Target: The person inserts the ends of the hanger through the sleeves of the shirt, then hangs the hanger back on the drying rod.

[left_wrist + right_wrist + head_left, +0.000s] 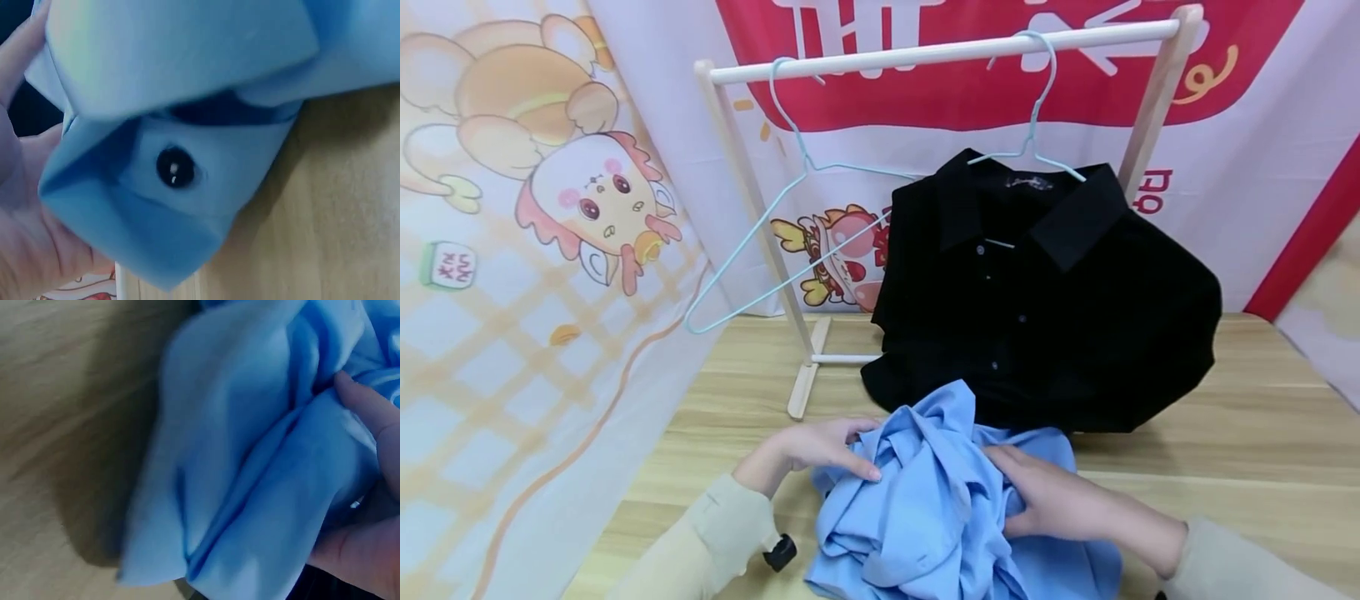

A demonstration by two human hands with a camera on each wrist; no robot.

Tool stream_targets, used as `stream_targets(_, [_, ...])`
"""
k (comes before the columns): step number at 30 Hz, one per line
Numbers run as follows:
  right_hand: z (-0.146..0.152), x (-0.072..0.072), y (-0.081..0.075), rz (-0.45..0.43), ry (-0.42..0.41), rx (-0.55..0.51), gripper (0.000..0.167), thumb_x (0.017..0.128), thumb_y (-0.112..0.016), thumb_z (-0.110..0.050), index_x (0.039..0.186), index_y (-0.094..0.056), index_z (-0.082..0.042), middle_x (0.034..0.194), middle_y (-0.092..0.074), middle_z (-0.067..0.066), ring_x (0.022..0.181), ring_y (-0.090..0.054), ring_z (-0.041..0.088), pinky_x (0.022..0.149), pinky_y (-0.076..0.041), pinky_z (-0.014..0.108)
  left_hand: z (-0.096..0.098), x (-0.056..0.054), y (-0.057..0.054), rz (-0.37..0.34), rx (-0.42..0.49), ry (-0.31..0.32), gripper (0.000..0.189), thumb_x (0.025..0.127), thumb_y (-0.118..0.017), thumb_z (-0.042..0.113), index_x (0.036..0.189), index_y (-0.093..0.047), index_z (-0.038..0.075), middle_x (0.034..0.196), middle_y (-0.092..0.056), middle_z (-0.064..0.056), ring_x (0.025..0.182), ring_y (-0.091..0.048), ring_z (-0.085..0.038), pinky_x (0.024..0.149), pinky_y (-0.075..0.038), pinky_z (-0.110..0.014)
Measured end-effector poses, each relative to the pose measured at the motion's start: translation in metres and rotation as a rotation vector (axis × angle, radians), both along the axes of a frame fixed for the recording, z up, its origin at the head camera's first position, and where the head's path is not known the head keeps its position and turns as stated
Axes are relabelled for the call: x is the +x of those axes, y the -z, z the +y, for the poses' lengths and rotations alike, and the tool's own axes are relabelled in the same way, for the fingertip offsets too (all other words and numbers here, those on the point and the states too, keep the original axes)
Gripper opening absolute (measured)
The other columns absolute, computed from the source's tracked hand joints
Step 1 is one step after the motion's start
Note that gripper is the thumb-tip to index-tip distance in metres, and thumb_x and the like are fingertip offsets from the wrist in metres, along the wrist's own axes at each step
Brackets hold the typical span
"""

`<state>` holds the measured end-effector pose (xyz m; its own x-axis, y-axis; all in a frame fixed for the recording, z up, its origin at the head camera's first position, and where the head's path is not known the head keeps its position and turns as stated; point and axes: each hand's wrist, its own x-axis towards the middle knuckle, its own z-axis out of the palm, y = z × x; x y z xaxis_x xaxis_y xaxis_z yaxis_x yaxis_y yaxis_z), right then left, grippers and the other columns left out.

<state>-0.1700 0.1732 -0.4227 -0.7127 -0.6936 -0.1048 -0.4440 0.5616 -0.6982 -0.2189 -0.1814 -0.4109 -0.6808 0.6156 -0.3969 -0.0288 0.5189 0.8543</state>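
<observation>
A crumpled light blue shirt (917, 508) lies bunched on the table, between both hands. At its left side, my left hand (823, 446) holds the cloth, the thumb on the near side and the other fingers partly hidden by folds. The left wrist view has a dark round button (175, 167) on a folded blue corner beside the palm. From the right, my right hand (1060, 500) grips the shirt, fingertips tucked among the folds; its thumb and finger show against the cloth in the right wrist view.
Behind the blue shirt, a black button-up shirt (1037, 308) hangs from a light blue hanger on a white rack (925, 55). To its left hangs a bare light blue hanger (752, 229). Printed curtains (647, 367) border the wooden table (730, 392).
</observation>
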Motion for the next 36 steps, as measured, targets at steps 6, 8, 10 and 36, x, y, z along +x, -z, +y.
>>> stream_targets(6, [-0.007, 0.000, -0.004, -0.045, -0.013, -0.057, 0.055, 0.089, -0.080, -0.035, 0.136, -0.056, -0.018, 0.127, -0.062, -0.006, 0.117, -0.060, 0.019, 0.096, -0.051, 0.042, 0.000, 0.000, -0.005, 0.072, 0.001, 0.006, 0.067, 0.087, -0.081, 0.022, 0.144, -0.053, -0.001, 0.130, -0.061, -0.007, 0.115, -0.057, -0.022, 0.101, -0.047, -0.042])
stream_targets(8, [-0.010, -0.002, -0.005, -0.034, -0.029, -0.065, 0.048, 0.090, -0.079, -0.032, 0.132, -0.058, -0.018, 0.119, -0.063, -0.010, 0.109, -0.061, 0.013, 0.091, -0.052, 0.037, -0.003, -0.001, -0.012, 0.116, -0.010, -0.009, 0.063, 0.087, -0.082, 0.021, 0.141, -0.056, 0.000, 0.125, -0.063, -0.007, 0.110, -0.059, -0.021, 0.097, -0.049, -0.040])
stream_targets(10, [-0.012, -0.005, -0.004, -0.031, -0.031, -0.078, 0.043, 0.091, -0.078, -0.026, 0.129, -0.060, -0.017, 0.113, -0.064, -0.011, 0.103, -0.062, 0.010, 0.087, -0.053, 0.034, -0.005, -0.004, -0.017, 0.186, -0.029, -0.027, 0.059, 0.087, -0.082, 0.021, 0.137, -0.060, 0.001, 0.119, -0.065, -0.006, 0.104, -0.059, -0.021, 0.091, -0.051, -0.038])
stream_targets(36, [-0.013, -0.002, -0.042, 0.238, 0.050, -0.058, 0.049, 0.091, -0.078, -0.009, 0.136, -0.062, -0.014, 0.130, -0.066, 0.005, 0.106, -0.067, 0.019, 0.085, -0.059, 0.035, -0.036, 0.012, -0.022, 0.389, -0.069, -0.088, 0.047, 0.095, -0.075, 0.027, 0.135, -0.063, 0.005, 0.131, -0.063, -0.011, 0.114, -0.059, -0.031, 0.089, -0.054, -0.040])
